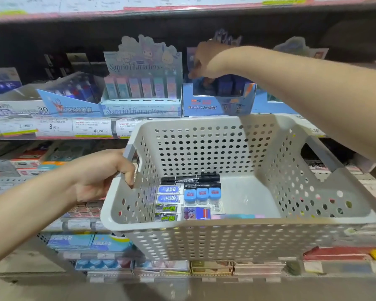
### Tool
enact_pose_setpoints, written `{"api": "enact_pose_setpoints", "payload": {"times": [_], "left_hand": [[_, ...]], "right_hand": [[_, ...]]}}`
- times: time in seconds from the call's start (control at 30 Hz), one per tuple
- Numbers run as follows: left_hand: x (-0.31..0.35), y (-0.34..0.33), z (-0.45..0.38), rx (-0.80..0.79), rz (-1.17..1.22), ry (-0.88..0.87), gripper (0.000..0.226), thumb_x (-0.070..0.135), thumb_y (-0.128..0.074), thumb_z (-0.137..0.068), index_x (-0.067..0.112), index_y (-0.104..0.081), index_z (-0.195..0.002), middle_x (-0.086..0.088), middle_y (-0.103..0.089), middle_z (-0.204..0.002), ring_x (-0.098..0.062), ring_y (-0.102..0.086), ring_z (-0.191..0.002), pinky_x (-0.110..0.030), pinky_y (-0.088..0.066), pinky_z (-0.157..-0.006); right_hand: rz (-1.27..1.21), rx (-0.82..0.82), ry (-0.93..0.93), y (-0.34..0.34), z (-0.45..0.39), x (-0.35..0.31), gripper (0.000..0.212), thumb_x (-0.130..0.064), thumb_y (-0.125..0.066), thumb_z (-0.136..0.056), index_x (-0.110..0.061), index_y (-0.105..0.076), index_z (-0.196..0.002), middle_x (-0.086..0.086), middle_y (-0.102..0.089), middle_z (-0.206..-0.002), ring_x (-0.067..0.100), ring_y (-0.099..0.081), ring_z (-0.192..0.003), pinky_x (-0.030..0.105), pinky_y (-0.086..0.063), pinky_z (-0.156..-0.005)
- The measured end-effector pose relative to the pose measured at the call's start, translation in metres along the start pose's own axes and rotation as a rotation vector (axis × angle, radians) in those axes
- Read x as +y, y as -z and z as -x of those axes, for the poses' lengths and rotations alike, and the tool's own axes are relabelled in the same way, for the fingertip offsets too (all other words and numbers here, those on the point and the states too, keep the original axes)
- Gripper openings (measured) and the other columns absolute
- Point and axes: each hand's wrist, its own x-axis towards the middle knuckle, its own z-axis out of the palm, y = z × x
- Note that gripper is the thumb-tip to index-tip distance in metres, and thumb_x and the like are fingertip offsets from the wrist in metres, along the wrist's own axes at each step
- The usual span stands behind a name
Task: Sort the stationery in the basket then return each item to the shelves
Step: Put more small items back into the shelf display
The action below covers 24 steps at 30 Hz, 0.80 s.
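Note:
My left hand (100,172) grips the left handle of a grey perforated basket (204,237) held up in front of the shelves. Inside, at the left, lie black markers (190,178), blue erasers (168,194), green-and-black erasers (167,212), three blue-capped lead tubes (202,195) and a purple-and-blue eraser (197,213). My right hand (206,59) reaches over the basket into a blue display box (218,103) on the middle shelf. Its fingers point down into the box; whether they hold anything is hidden.
A pastel display box of erasers (142,98) stands left of the blue one, with another blue box (71,98) further left. Price labels (52,127) line the shelf edge. Lower shelves (91,242) hold flat packs of stationery.

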Motion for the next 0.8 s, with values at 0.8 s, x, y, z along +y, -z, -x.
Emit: {"api": "enact_pose_setpoints", "payload": {"times": [0.8], "left_hand": [[0.002,-0.011,-0.002,0.033,0.004,-0.009,0.077,-0.007,-0.047,-0.041,-0.006,-0.055,-0.118,-0.018,-0.054,-0.071,-0.02,-0.055,-0.041,-0.025,-0.05,-0.043]], "right_hand": [[0.098,0.0,0.169,-0.009,-0.009,0.017,0.047,-0.044,-0.043,-0.097,-0.002,-0.064,-0.102,0.014,-0.06,-0.092,0.032,-0.056,-0.08,0.032,-0.038,-0.068]]}}
